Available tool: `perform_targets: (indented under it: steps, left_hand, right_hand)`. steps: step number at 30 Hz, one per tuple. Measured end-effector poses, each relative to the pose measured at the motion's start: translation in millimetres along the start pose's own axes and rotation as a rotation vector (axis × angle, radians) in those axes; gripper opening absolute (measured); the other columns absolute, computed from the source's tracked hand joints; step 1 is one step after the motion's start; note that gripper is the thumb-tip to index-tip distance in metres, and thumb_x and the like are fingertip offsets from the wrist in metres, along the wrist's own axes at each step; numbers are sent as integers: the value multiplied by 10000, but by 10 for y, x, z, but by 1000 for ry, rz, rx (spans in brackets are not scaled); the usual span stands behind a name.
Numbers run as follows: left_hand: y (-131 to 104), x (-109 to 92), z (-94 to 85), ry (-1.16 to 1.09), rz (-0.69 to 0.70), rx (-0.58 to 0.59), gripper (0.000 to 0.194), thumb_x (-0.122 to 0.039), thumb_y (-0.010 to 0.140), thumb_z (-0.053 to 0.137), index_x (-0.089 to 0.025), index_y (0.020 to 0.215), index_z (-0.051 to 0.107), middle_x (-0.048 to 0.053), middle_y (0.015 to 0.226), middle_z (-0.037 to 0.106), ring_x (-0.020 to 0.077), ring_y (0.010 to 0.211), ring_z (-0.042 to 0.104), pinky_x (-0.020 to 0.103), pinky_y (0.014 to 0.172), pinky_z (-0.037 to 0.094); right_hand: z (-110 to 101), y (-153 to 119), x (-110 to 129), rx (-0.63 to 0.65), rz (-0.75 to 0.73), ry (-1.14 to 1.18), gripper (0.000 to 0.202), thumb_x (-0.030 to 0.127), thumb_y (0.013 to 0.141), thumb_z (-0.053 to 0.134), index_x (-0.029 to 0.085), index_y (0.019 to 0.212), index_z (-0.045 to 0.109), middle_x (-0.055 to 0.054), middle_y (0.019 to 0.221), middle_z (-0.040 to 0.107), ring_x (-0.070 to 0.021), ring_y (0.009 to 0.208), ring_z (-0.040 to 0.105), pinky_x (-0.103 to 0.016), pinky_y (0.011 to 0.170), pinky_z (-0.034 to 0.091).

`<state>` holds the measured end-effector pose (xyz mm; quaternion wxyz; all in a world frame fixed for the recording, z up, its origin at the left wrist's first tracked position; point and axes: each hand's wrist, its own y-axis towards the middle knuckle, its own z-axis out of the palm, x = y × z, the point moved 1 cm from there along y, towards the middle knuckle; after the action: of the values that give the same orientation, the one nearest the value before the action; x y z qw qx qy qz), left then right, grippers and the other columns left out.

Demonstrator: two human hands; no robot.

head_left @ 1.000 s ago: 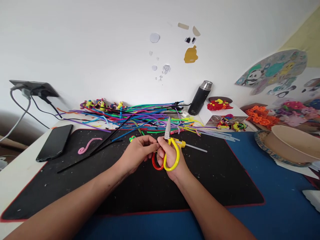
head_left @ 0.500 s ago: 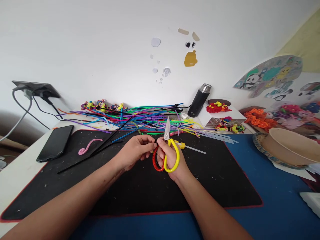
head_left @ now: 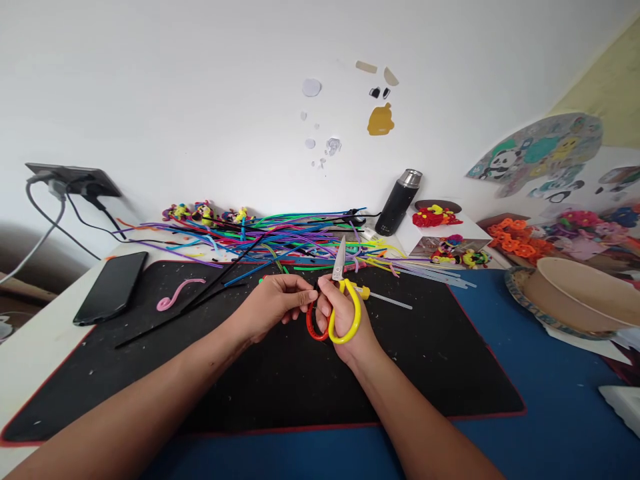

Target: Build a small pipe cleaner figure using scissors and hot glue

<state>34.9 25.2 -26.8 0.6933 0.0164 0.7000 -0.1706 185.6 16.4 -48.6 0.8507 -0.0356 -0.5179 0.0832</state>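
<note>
Left hand [head_left: 277,303], centre of frame: thumb and forefinger pinched on a small dark piece [head_left: 315,285], mostly hidden; the fine grip seems suited to its size.

Right hand [head_left: 345,307], just beside it: closed round scissors [head_left: 339,261], yellow and red loops low, blades together and pointing up. Carried so, the tool apparently stays in the palm, its tips away from the left hand, while thumb and forefinger remain usable near the dark piece.

Black mat [head_left: 425,380], under both hands: lies on the tabletop [head_left: 555,380], presumably to protect it; pale scraps on its surface.

Coloured stems [head_left: 300,235], across the centre: loose heap by the wall, within reach, leaving working room in front.

Black stems [head_left: 155,325] and pink curled stem [head_left: 180,292], left of centre: laid apart from the heap, perhaps for easy picking.

Yellow tool [head_left: 363,291], behind the right hand: clear stick [head_left: 393,301] pointing right.

Phone [head_left: 111,288], left: flat, partly on the mat.

Black flask [head_left: 397,203], right of centre: beside the wall, out of the hands' way.
</note>
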Motion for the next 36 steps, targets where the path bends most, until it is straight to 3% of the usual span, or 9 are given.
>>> perform_targets:
  steps: [12,18,29,36]
  left_hand:
    - [-19,-54,32,-39,34,-116,458,-569,654,896,-176,747,681,-36,564,545,91,484,466,185,407,312]
    - [-19,-54,2,75,29,-24,415,-540,665,896,-169,764,738,-18,584,584,102,506,481,193,426,321]
    - [-44,-54,55,84,56,-31,357,-486,701,852,-180,800,695,-47,587,575,99,499,488,193,430,328]
    - [-16,-55,-9,36,57,-90,414,-533,713,847,-181,828,661,-54,591,554,90,493,479,184,417,322]
  right_hand:
    - [22,-27,-10,12,8,1,390,530,839,797,215,898,575,122,459,473,-77,298,417,-177,324,314]
    - [14,-20,-31,8,2,7,403,541,831,801,223,883,560,125,455,462,-79,289,411,-181,317,313]
    - [41,-36,-7,4,14,20,399,533,833,804,216,884,567,125,450,461,-74,295,423,-170,325,312]
    - [20,-27,-13,-13,12,27,401,528,827,808,217,883,561,125,457,469,-72,292,412,-169,316,300]
